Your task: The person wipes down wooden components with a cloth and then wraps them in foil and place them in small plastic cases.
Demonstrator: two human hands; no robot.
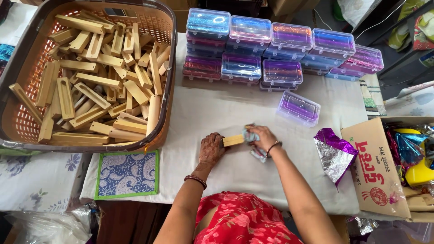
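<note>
At the centre of the white cloth-covered table, the left hand clamps down over one end of a pale wooden block, fingers curled around it and pressing it flat to the cloth. The right hand, just at three o'clock of the block, is closed around a crumpled bluish cloth that touches the block's other end (whether the fingers also pinch the wood itself I cannot tell). At ten o'clock sits a large brown basket heaped with similar wooden pieces. At twelve to one o'clock stand stacked clear plastic boxes with shiny purple and blue contents, one single box lying nearer the hands. At three o'clock lies a crinkled purple-and-silver foil sheet beside a cardboard box. A blue patterned mat lies at eight o'clock.
</note>
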